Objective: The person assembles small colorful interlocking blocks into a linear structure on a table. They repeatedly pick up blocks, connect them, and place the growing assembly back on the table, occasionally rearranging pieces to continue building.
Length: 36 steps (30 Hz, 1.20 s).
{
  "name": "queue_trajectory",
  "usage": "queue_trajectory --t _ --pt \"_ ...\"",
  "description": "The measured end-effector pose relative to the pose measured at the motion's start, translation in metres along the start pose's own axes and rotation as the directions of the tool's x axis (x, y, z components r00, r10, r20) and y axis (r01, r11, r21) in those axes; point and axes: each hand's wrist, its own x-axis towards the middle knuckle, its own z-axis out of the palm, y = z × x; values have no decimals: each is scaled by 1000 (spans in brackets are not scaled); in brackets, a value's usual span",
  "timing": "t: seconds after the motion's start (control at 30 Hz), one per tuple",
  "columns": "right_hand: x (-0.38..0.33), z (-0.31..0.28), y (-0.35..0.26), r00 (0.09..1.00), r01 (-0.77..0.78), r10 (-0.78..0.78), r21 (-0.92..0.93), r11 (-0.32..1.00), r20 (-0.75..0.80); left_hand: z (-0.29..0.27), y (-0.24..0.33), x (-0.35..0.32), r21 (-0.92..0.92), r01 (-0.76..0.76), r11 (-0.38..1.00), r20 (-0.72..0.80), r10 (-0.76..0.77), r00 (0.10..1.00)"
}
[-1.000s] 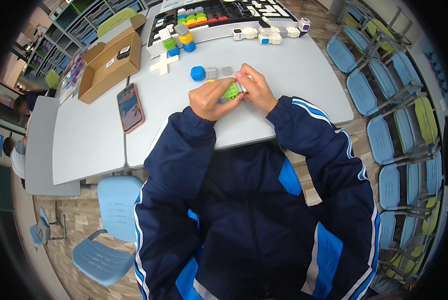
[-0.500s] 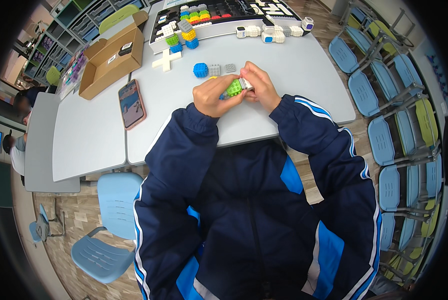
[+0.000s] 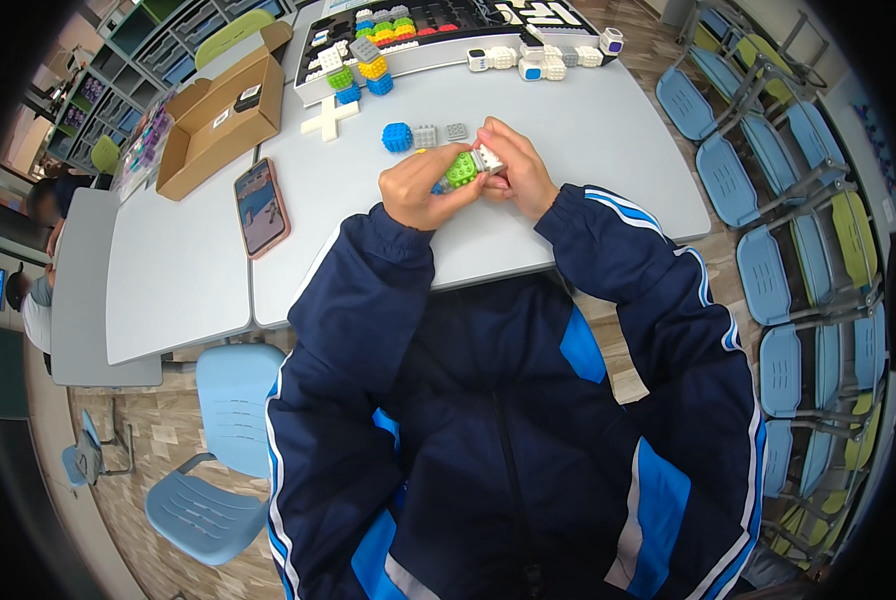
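Left hand and right hand jointly pinch a knobbly green plastic cube with a white block attached, above the smooth grey table; studded blue cube at ten o'clock.

Navy track jacket fills most of the lower half of the frame, zipped up the middle with a dark zip. Bright blue panels sit on the chest right of centre, and more blue shows at the bottom left and bottom right. Thin white piping runs along both sleeves, with white stripes near the hem. The left hand and right hand are bare, with no gloves, rings or watch showing.
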Motion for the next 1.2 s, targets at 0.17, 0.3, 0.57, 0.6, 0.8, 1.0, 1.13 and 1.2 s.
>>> queue_trajectory --t 0.17,0.3,0.57,0.6,0.8,1.0,1.13,1.2 --pt "2 -10 -26 971 238 -236 120 964 -34 -4 -1 4 -8 40 999 -63 -40 997" --pt "21 -18 -9 728 365 -684 -818 444 -47 3 -6 4 33 -20 999 -23 20 1000" --pt "17 -30 0 794 -36 -555 -892 -450 248 0 -3 4 55 58 997 -18 -58 998" --pt "17 -28 -1 812 -60 -544 -896 -441 213 -1 -3 3 69 53 996 -31 -51 998" --pt "10 -15 -5 793 -93 -606 -968 -233 69 -1 -6 2 81 54 995 -58 -50 997" --pt "5 2 1 798 241 -601 -938 250 45 2 -3 1 140 27 990 -53 -20 998" --pt "7 9 9 843 334 -517 -896 292 146 4 -1 4 190 -51 980 -82 68 994" --pt "9 7 14 843 367 -509 -878 308 173 4 -1 3 193 -68 979 -101 88 991"
